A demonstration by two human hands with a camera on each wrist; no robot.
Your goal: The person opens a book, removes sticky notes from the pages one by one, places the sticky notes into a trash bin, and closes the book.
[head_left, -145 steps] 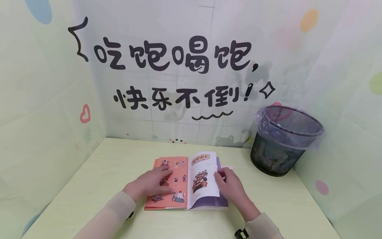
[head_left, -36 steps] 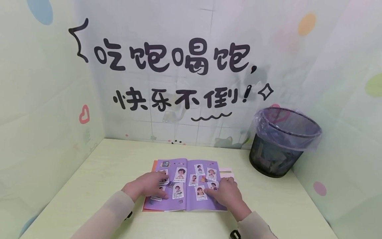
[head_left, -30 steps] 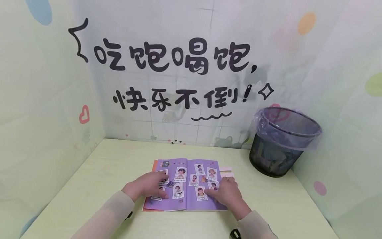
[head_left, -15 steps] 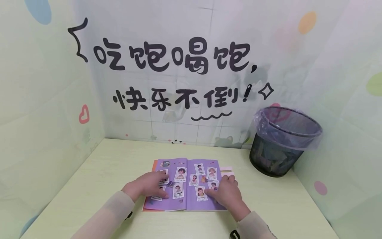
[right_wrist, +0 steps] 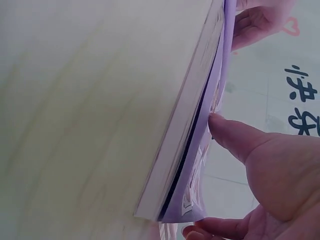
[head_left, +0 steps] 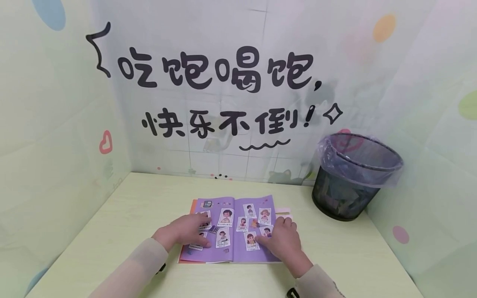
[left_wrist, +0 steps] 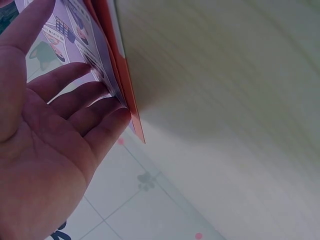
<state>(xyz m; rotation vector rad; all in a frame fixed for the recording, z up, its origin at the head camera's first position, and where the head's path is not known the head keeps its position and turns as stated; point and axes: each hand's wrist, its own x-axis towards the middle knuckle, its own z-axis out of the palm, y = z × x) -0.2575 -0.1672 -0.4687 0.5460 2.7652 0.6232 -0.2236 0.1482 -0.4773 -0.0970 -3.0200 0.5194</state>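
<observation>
An open book lies on the table, its purple pages printed with cartoon portrait cards. My left hand rests on the left page, fingers spread and fairly straight; the left wrist view shows its fingertips touching the page near the orange outer edge. At the other side, my right hand has its thumb on the face of the right page and its index finger at that page's far corner. That page bows up, leaving a dark gap above the page block. The remaining right fingers are curled and partly hidden.
A black mesh bin with a clear purple liner stands at the back right. Pale pink tabs stick out past the book's right edge. Printed sheeting with large black characters surrounds the pale table.
Earlier, an orange left page and a white right page showed; that white leaf has turned over leftward. Since half a second ago, the right page's upper outer corner has risen slightly. My left hand stays put.
</observation>
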